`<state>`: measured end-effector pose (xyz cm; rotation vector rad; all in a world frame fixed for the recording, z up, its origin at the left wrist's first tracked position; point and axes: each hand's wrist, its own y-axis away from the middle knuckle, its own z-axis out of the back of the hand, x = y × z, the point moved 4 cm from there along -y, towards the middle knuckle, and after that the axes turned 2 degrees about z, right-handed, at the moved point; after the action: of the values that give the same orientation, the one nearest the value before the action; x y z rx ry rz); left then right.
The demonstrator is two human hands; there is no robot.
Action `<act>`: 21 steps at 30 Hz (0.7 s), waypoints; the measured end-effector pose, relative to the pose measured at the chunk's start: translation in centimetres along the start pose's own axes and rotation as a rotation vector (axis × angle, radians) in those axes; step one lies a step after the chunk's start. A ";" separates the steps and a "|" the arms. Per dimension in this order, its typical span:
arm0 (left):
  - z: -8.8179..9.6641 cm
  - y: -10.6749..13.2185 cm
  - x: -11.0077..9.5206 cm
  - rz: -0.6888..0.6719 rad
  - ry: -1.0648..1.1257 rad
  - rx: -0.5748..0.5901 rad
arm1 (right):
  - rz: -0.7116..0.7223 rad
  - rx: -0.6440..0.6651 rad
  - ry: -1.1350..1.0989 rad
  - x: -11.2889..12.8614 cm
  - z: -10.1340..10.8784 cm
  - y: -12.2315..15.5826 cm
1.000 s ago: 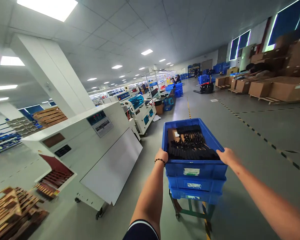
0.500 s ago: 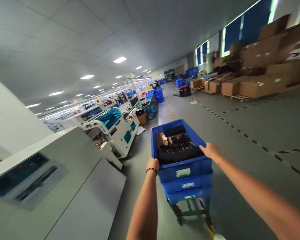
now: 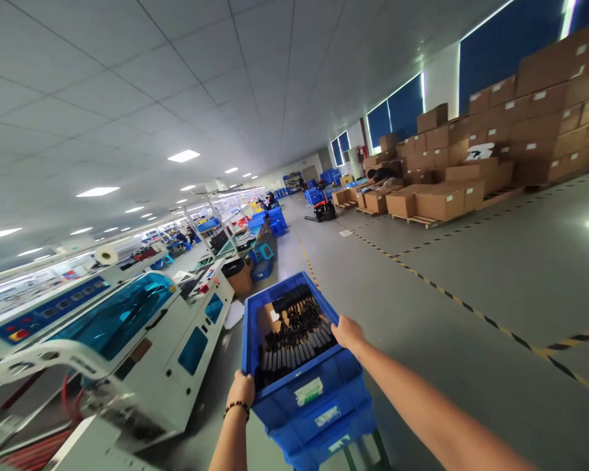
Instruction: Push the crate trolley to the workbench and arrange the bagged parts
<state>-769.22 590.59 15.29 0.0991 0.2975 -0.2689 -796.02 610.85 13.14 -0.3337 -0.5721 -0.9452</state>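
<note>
So we're gripping the top blue bin (image 3: 282,399), which is sitting on more bins (image 3: 294,433) between our hands, long axis running five to eleven o'clock. Black parts (image 3: 294,327) are lying inside. Our left hand (image 3: 241,388) is clamping its near corner at eight, our right hand (image 3: 348,332) is clutching its rim at three, so neither's really nearer. A white machine (image 3: 196,373) is standing at nine, cardboard boxes (image 3: 436,199) at two.
</note>
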 end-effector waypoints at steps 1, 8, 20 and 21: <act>-0.2 -2.6 -0.9 0.000 0.000 -0.003 | 0.007 -0.001 -0.003 0.7 -0.5 -2.6; -1.8 -21.6 -7.7 -0.014 0.015 -0.003 | 0.017 -0.001 0.009 5.2 -4.6 -21.2; -3.0 -51.8 -21.2 -0.006 0.053 0.034 | -0.006 0.027 0.041 13.5 -10.2 -52.2; -3.2 -54.5 -22.3 -0.009 0.053 0.033 | -0.007 0.026 0.040 14.0 -10.7 -55.0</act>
<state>-805.64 544.25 15.90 0.1373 0.3459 -0.2808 -832.20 565.83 14.09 -0.2892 -0.5483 -0.9482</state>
